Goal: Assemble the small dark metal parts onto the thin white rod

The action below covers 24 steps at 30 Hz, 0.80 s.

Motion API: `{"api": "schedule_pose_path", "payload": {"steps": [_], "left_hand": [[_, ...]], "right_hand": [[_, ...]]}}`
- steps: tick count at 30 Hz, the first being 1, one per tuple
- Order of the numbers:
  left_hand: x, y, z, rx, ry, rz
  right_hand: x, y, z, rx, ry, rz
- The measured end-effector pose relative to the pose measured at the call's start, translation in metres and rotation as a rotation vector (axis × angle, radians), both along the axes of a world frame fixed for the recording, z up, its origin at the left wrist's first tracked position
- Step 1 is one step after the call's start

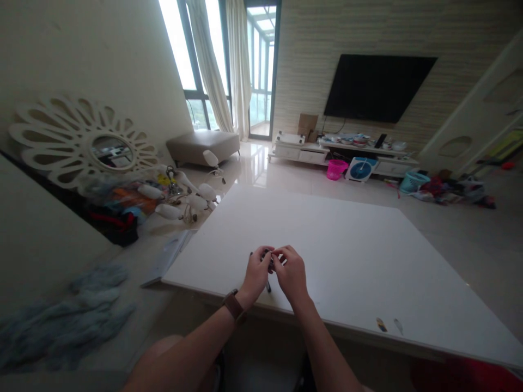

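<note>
Small dark object (270, 262) held between both hands, over the counter (347, 245) close to its front edge.
My left hand (256, 271) and right hand (291, 273) meet at the object, fingers drawn in narrow and gripping it; they cover too much to make out its form. A dark rod-like piece (268, 286) shows between my hands, pointing toward the front edge; whether it joins the object, I cannot tell. Both forearms cross that edge, a brown-strapped watch (232, 305) on my left wrist. The counter's left edge lies nearer my hands than the right; wider room runs ahead and rightward. Well right of my right hand, a yellow-and-dark piece (381, 325) and a pale piece (397, 326) lie apart, near the front edge. A lamp fixture (196, 202) stands just beyond the left edge.
</note>
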State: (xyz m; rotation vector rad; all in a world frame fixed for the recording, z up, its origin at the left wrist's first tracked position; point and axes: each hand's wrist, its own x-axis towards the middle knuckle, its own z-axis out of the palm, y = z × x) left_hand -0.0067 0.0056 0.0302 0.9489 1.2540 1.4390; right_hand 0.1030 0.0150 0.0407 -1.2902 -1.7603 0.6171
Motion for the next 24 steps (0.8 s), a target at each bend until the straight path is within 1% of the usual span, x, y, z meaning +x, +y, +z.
{"api": "schedule_pose_path", "payload": {"steps": [4,9,14,20,24], "left_hand": [[0.000,-0.001,-0.005,0.011,0.019,0.009],[-0.001,0.000,-0.008,0.029,0.027,0.008],[-0.002,0.002,-0.011,0.035,0.060,0.003],[0.000,0.001,-0.010,0.021,0.040,0.019],[0.002,0.000,-0.007,0.007,0.028,0.029]], "right_hand": [[0.000,-0.003,0.002,0.000,-0.056,-0.019],[0.001,-0.005,0.003,-0.005,-0.043,0.000],[0.000,-0.004,0.003,-0.020,-0.050,-0.011],[0.000,-0.005,0.003,-0.017,-0.132,-0.017],[0.000,-0.006,0.004,-0.030,-0.140,-0.010]]}}
